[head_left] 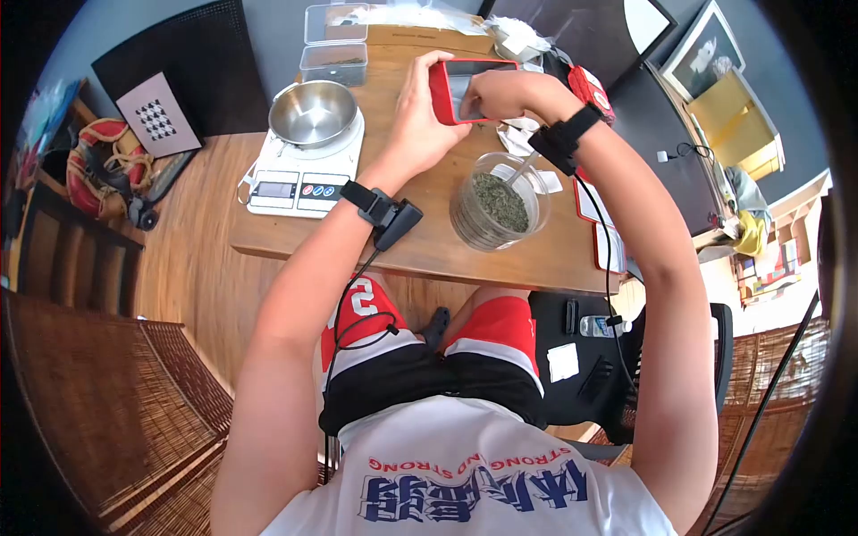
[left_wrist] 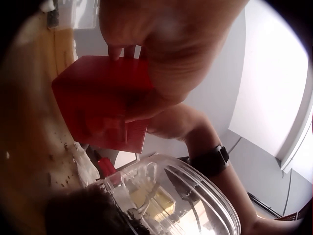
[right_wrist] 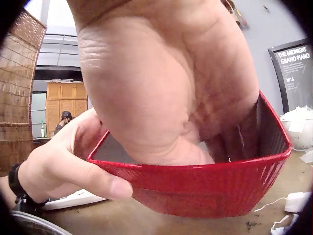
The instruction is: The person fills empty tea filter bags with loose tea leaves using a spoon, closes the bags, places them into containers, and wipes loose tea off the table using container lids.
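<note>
My left hand (head_left: pixel 418 123) grips a red square container (head_left: pixel 441 95), thumb along the near side and fingers behind it, tilted over the table. The right hand (right_wrist: pixel 161 88) reaches down into its open top, the fingertips hidden by the red wall; I cannot tell whether they hold anything. Just nearer to me, a clear round plastic tub (head_left: pixel 474 234) holds dried green leaf flakes (head_left: pixel 500 200). A spoon's handle (head_left: pixel 525 166) leans up out of it. To the left, a steel bowl (head_left: pixel 313 118) sits on a white kitchen scale (head_left: pixel 304 189).
Behind the scale stands a lidded clear plastic box (head_left: pixel 333 71). White papers or wrappers (head_left: pixel 515 138) lie beside the tub. Red-edged trays (head_left: pixel 609 247) line the table's right edge. A chair (head_left: pixel 572 393) with a bottle (head_left: pixel 599 327) on it stands at lower right.
</note>
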A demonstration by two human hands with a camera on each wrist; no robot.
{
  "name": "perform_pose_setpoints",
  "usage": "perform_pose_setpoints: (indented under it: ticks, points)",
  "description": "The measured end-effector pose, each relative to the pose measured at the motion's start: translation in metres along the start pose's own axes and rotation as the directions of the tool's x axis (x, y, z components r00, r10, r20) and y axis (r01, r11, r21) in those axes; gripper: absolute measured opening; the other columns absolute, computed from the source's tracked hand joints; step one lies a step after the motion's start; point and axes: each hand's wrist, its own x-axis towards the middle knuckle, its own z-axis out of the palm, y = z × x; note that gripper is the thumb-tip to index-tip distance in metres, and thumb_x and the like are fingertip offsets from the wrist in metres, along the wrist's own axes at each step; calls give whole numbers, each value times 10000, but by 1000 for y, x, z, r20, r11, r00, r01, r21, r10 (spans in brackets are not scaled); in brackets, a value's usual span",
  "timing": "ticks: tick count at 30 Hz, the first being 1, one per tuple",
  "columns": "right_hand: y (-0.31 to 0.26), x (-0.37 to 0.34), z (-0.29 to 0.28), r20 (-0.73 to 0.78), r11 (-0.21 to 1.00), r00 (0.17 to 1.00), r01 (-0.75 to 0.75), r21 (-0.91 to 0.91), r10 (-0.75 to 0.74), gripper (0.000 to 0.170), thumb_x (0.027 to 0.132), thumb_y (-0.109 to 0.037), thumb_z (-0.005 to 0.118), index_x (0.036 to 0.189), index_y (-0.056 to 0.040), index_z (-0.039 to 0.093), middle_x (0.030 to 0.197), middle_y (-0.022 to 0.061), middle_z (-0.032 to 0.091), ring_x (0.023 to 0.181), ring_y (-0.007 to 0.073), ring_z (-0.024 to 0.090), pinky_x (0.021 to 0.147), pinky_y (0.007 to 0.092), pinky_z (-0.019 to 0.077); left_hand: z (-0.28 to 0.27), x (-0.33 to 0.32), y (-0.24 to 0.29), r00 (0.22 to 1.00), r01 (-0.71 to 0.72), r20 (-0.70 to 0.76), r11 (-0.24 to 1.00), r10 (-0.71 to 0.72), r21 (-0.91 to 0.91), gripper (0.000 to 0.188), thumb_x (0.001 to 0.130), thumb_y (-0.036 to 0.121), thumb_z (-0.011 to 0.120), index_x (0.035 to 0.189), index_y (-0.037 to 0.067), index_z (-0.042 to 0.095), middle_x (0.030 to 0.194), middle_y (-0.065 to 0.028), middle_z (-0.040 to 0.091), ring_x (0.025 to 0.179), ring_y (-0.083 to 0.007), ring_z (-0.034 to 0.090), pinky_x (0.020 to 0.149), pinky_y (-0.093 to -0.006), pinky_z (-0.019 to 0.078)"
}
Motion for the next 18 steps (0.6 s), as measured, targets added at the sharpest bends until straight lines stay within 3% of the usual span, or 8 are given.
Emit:
perform_pose_setpoints:
  ticks: [4,6,8,10,12,16,18]
  points:
    - [9,-6,0,-64,999,998,0,-44,-3,383,842,-10,552,1180,-13,730,1071,214,744,1006,362,711,863,437,550,-1,2,-9,998,47,-48,999,-47,-5,892,682,-58,844,1423,100,373,1410,-138,497,1380,-258,479,1199,-396,368]
    - [30,-12,8,-298,968,928,246,46,-222,334,861,-12,548,1143,6,726,1075,230,732,1018,366,703,882,428,545,-4,1,-6,999,35,-33,999,-35,5,911,678,-57,850,1436,98,368,1435,-142,477,1401,-262,461,1214,-403,351]
    - [22,-35,7,-428,972,888,221,74,-169,323,858,8,554,1137,32,715,1071,248,725,1025,383,698,891,419,546,-4,1,-1,999,31,-36,999,-31,11,920,674,-56,855,1439,91,365,1455,-141,456,1408,-265,451,1225,-401,336]
    - [4,-51,-1,-294,964,952,-3,264,84,343,840,23,562,1145,21,719,1087,247,726,1044,388,693,904,418,542,-4,1,3,998,56,-11,998,-56,5,928,673,-50,864,1443,91,367,1466,-142,446,1419,-267,439,1239,-412,320]
    - [28,-19,24,-373,988,924,124,97,-80,381,805,43,562,1144,-1,730,1050,226,741,973,361,719,832,416,570,-4,1,10,997,79,11,996,-80,47,930,676,-47,865,1449,100,369,1470,-126,447,1426,-263,435,1250,-422,311]
    - [10,-18,14,-178,975,984,37,217,3,389,777,37,576,1101,-61,767,968,189,758,877,314,739,776,425,584,-4,2,14,994,38,103,996,-46,84,933,678,-43,866,1456,111,376,1483,-108,442,1440,-254,419,1257,-447,306]
    - [14,-1,21,-160,981,987,13,195,19,376,786,12,585,1095,-87,775,989,179,763,916,312,739,805,427,573,-3,3,17,993,17,114,1000,-16,-8,932,676,-42,867,1458,116,386,1492,-95,435,1452,-245,404,1255,-468,309]
